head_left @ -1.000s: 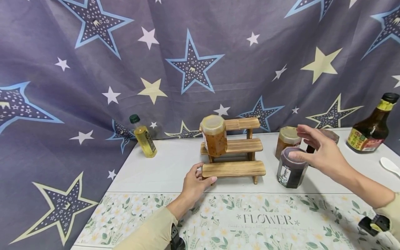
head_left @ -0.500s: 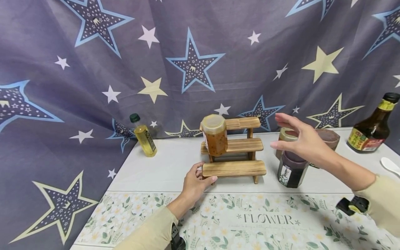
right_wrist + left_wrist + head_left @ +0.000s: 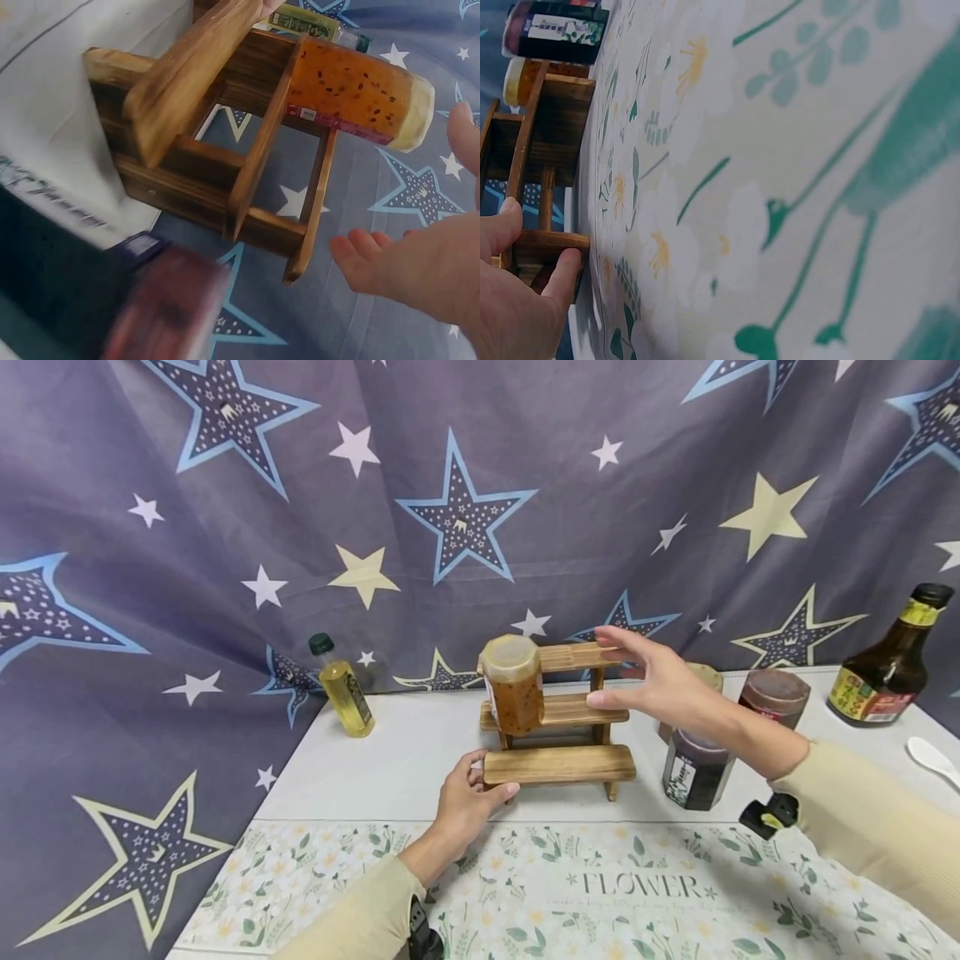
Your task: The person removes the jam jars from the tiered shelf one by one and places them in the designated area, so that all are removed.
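A three-step wooden rack stands on the table. My left hand holds the left end of its lowest step; the thumb and a finger close around that end in the left wrist view. On the middle step, at its left, an amber jar with dark specks and a pale lid stands upright. With fingers and thumb spread, my right hand hovers in front of the rack's right end, holding nothing. In the right wrist view a gap separates this hand from the amber jar.
Right of the rack stand a dark purple jar, a reddish-brown jar and a pale-lidded jar mostly behind my right hand. Farther right are a dark sauce bottle and a white spoon. An oil bottle stands left. A star-patterned curtain hangs behind.
My right hand has moved left from above the purple jar to the rack's right end, its fingers still spread. The left hand, rack and jars stay in place.
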### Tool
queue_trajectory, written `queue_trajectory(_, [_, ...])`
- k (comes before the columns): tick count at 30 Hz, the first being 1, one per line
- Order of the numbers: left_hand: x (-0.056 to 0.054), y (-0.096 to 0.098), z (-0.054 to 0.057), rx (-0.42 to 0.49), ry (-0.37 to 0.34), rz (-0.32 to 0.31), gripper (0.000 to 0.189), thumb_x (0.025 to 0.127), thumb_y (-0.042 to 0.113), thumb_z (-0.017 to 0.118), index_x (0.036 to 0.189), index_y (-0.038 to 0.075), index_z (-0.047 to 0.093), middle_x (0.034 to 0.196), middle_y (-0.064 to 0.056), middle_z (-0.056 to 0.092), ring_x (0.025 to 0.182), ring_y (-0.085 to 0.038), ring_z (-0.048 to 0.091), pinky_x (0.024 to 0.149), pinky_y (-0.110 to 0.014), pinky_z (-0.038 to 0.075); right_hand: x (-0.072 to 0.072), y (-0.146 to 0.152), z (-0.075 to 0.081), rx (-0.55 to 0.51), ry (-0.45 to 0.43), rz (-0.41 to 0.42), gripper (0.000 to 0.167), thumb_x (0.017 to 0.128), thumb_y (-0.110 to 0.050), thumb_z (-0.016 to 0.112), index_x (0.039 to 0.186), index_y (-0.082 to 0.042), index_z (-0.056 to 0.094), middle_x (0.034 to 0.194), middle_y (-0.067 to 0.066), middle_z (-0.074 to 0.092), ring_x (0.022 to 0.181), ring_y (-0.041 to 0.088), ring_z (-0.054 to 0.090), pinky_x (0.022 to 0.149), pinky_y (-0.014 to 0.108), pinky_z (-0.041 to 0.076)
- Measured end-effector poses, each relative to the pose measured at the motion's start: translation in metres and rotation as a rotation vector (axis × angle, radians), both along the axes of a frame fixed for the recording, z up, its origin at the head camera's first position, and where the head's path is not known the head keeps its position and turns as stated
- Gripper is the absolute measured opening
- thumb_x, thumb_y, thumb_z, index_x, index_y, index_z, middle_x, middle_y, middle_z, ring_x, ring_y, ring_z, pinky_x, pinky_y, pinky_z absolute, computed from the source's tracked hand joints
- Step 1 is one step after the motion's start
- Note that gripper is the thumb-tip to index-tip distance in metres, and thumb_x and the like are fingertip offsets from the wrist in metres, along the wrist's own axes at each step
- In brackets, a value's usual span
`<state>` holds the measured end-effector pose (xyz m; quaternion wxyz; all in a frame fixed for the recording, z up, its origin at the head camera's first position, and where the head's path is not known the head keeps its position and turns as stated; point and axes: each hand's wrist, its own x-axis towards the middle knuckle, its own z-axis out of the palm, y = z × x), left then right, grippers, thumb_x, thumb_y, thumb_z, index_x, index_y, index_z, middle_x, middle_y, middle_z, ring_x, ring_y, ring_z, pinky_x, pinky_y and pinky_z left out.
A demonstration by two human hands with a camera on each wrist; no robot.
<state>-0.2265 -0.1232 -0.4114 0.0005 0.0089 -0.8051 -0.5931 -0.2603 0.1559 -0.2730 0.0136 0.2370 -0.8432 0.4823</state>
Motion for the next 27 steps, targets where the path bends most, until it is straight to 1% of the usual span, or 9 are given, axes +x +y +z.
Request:
queue_trajectory(5, [-0.002,-0.002,0.000,0.014,0.004,-0.003,0.075,0.082,0.016,0.079,0.144,0.005,0.039,0.113,-0.013,0.063,0.103,-0.024,0.062,0.080,-0.031,0.055,-0.013,-0.021,0.012,-0.015,-0.018,0.044,0.090,0.081,-0.026,0.080,0.153,-0.013,0.026,0.150,0.012,0.037,0.136,0.031,0.037,0.109,0.048,0.035])
queue_trajectory(8, [-0.002,-0.002,0.000,0.025,0.006,-0.006,0.075,0.082,0.015,0.078,0.144,0.004,0.038,0.114,-0.013,0.063,0.102,-0.024,0.062,0.080,-0.030,0.055,-0.022,-0.036,0.019,-0.042,-0.026,0.087,0.091,0.081,-0.023,0.080,0.153,-0.012,0.026,0.151,0.013,0.036,0.136,0.031,0.037,0.110,0.047,0.033])
queue_trajectory(11, [-0.002,-0.002,0.000,0.029,0.008,-0.009,0.075,0.082,0.014,0.078,0.144,0.004,0.038,0.113,-0.013,0.063,0.101,-0.024,0.062,0.079,-0.030,0.055,-0.030,-0.050,0.023,-0.048,-0.034,0.131,0.090,0.081,-0.020,0.080,0.152,-0.011,0.026,0.151,0.013,0.035,0.136,0.029,0.037,0.111,0.045,0.032])
queue_trajectory(14, [-0.003,-0.002,0.001,0.032,0.010,-0.012,0.075,0.082,0.014,0.078,0.144,0.003,0.038,0.112,-0.014,0.064,0.101,-0.024,0.063,0.079,-0.030,0.055,-0.035,-0.063,0.025,-0.026,-0.049,0.182,0.090,0.081,-0.019,0.080,0.152,-0.009,0.026,0.147,0.014,0.039,0.132,0.029,0.042,0.107,0.044,0.038])
queue_trajectory(17, [-0.003,-0.002,0.000,0.032,0.010,-0.015,0.075,0.082,0.014,0.078,0.144,0.004,0.038,0.114,-0.014,0.063,0.103,-0.025,0.063,0.079,-0.031,0.055,-0.040,-0.075,0.025,0.017,-0.048,0.219,0.089,0.081,-0.018,0.080,0.151,-0.006,0.027,0.139,0.015,0.047,0.125,0.028,0.048,0.101,0.042,0.044])
queue_trajectory(20, [-0.003,-0.002,0.000,0.028,0.007,-0.016,0.075,0.082,0.015,0.078,0.144,0.005,0.038,0.115,-0.014,0.063,0.104,-0.026,0.062,0.081,-0.031,0.055,-0.043,-0.083,0.023,0.062,-0.016,0.213,0.085,0.080,-0.020,0.081,0.149,-0.005,0.033,0.129,0.014,0.055,0.114,0.025,0.055,0.094,0.038,0.047])
queue_trajectory(23, [-0.002,-0.002,0.000,0.023,0.005,-0.016,0.075,0.082,0.015,0.078,0.144,0.005,0.038,0.114,-0.013,0.063,0.103,-0.025,0.062,0.080,-0.030,0.055,-0.044,-0.086,0.021,0.082,0.020,0.198,0.079,0.080,-0.022,0.081,0.145,-0.005,0.040,0.121,0.013,0.059,0.104,0.024,0.057,0.087,0.035,0.048])
queue_trajectory(27, [-0.001,-0.002,0.000,0.021,0.012,-0.022,0.075,0.082,0.015,0.078,0.144,0.004,0.038,0.112,-0.013,0.063,0.100,-0.023,0.063,0.079,-0.030,0.055,-0.045,-0.086,0.018,0.061,0.031,0.186,0.072,0.080,-0.023,0.081,0.141,-0.007,0.046,0.116,0.012,0.061,0.100,0.023,0.058,0.084,0.034,0.048])
